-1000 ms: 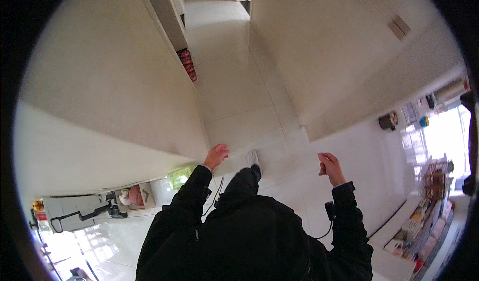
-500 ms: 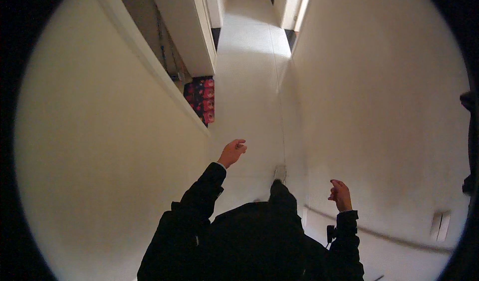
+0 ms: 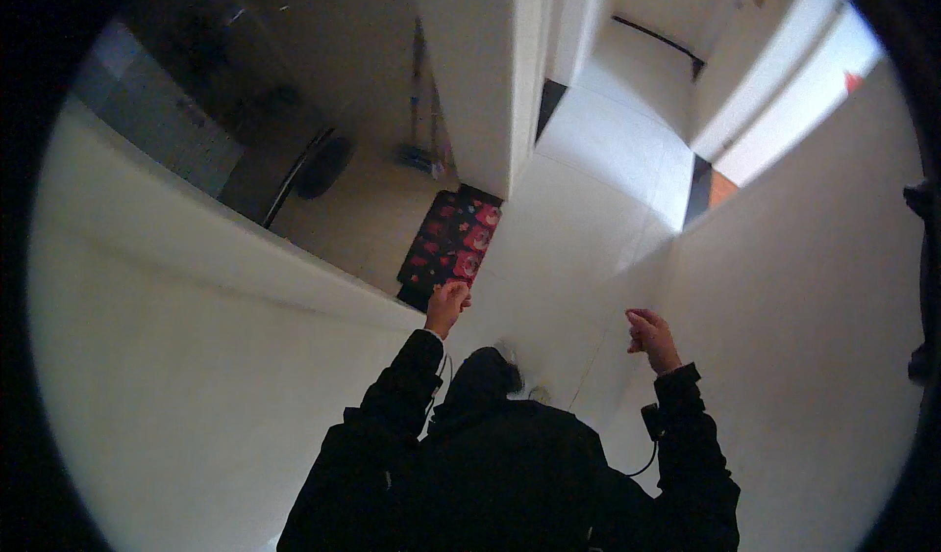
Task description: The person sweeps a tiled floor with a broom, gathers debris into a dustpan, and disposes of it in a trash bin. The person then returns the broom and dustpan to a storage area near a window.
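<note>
My left hand point(image 3: 448, 309) is held out in front of me with its fingers curled in, and I see nothing in it. Just beyond it a dark floor mat point(image 3: 446, 240) with a red and pink pattern lies in a doorway on the left; the hand hovers over its near edge in the picture, apart from it. On the right my right hand point(image 3: 655, 340) is raised over the floor beside the wall, fingers bent inward, with nothing visible in its grip. A small dark box with a cord hangs at the right sleeve point(image 3: 676, 405).
A pale wall point(image 3: 196, 346) runs along my left and another wall point(image 3: 804, 336) along my right. Between them the light tiled floor point(image 3: 559, 228) leads to lit doorways ahead. Inside the dim left room stand a dark round object point(image 3: 323, 167) and a blue-headed broom or mop point(image 3: 420, 159).
My view has turned left, showing more of the left room and its mat. My left hand is now beside the mat, its fingers more curled. My right hand appears slightly higher.
</note>
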Demonstrator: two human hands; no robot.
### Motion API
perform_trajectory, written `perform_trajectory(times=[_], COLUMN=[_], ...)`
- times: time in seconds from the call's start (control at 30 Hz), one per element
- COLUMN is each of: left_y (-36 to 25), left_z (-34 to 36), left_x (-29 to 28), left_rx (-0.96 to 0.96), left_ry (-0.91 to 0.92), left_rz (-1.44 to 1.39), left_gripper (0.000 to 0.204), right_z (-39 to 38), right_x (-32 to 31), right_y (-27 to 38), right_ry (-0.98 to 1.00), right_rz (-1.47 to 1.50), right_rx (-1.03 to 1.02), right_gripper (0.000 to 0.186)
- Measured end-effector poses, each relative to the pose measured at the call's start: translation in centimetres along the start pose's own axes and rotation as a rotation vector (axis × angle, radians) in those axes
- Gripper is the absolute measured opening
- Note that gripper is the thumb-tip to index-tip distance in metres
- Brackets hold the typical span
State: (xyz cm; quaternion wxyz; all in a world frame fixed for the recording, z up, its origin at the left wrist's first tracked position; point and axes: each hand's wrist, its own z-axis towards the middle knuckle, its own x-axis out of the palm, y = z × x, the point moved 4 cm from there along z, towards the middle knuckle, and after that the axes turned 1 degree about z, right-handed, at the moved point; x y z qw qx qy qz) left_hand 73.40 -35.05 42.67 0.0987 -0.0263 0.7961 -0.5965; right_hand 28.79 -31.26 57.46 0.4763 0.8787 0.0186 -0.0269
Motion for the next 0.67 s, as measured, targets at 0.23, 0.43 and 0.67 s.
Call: perform_trajectory(times=[0.23,0.43,0.67], left_y=[-1.0,-6.1,-10.4], left_z=[23.5,40.7,57.2], left_x=[-1.3,-8.5,-27.9], left_rx=[-0.162,0.047,-0.139], left_ry=[-0.059,-0.042,-0.203], left_rz=[0.158,-0.174,-0.471], left_gripper=[0.032,0.031,0.049], right_z=[21.6,35.9,56.8], right_x=[15.3,29.4,53.3], right_y=[15.6,27.7,44.9], right_ry=[0.322,0.447,0.708], right_rz=[-0.151,-0.255,-0.378], right_rx=[-0.118,-0.049,-0.231], right_gripper=[0.033,0.034,0.038])
